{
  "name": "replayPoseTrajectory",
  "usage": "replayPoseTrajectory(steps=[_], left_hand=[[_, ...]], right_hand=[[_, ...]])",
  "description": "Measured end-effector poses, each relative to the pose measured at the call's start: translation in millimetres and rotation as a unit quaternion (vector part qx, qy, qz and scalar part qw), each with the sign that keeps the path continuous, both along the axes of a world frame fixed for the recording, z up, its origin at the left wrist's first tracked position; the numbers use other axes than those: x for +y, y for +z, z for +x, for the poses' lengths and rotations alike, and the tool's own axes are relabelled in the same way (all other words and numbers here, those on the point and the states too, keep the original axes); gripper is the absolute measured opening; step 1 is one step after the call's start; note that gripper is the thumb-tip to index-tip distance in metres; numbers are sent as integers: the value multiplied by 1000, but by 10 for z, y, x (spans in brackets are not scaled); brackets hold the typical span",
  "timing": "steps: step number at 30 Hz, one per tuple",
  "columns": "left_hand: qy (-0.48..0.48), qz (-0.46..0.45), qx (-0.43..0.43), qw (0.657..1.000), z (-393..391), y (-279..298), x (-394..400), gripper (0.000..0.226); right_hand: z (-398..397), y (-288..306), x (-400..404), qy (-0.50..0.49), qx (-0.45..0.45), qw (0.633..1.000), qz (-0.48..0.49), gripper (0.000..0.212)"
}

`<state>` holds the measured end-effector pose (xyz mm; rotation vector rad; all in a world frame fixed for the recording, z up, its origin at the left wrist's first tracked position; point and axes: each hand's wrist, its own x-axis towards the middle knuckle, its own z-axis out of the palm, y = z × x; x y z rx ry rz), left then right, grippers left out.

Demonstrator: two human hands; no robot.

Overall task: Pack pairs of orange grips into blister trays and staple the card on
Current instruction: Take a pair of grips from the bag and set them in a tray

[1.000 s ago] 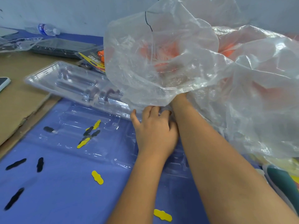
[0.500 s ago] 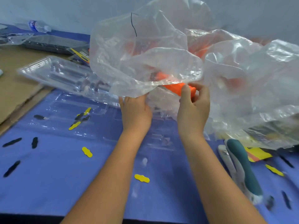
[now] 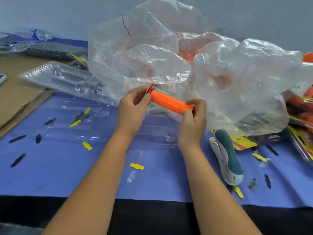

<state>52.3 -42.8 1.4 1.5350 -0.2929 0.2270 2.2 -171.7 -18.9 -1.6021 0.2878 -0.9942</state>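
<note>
**Orange grip held between both hands**

Head view: left hand (image 3: 133, 106) pinches the flanged end of an orange grip (image 3: 169, 102); right hand (image 3: 193, 119) curls thumb and fingers round the other end. Grip lies tilted, raised above a clear blister tray (image 3: 152, 133) on the blue table (image 3: 50, 167). Large clear bag (image 3: 169, 56) of orange parts just behind. Stapler (image 3: 227, 155) lies right of the right wrist. Yellow and black cut-outs scattered about.
</note>
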Motion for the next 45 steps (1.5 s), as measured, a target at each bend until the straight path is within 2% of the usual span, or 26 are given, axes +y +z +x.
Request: replayPoseTrajectory(steps=[3, 6, 11, 16, 19, 24, 28, 31, 36, 43, 45], left_hand=[[-7, 21, 2, 1000, 2, -27, 36, 26], [1, 11, 3, 1000, 6, -44, 58, 29], [109, 42, 17, 993, 101, -86, 120, 16], [88, 95, 53, 990, 158, -129, 160, 26], [105, 42, 40, 993, 138, -89, 160, 21], [135, 1, -77, 988, 45, -9, 140, 7], [119, 65, -259, 956, -90, 42, 64, 12], [122, 110, -362, 917, -138, 29, 11, 11], [91, 108, -396, 907, -268, 41, -131, 11], [96, 135, -397, 903, -247, 28, -162, 14], [97, 130, -378, 912, -206, 38, -122, 12]], right_hand=[[-3, 3, -46, 3, -4, 1000, -27, 28], [-16, -10, -30, -2, -7, 993, -114, 27], [-45, 10, 36, 0, -47, 963, -266, 26], [-63, 29, 144, -6, -98, 933, -346, 29], [-56, 30, 133, -14, -83, 933, -349, 34], [-30, 7, 129, 3, 13, 929, -370, 40], [5, -18, 150, -31, 40, 921, -386, 30], [31, -45, 114, -42, 28, 938, -342, 28], [53, -95, 66, -18, 4, 974, -224, 27], [67, -105, 29, -19, -22, 979, -204, 26], [70, -94, 5, -25, -16, 976, -214, 26]])
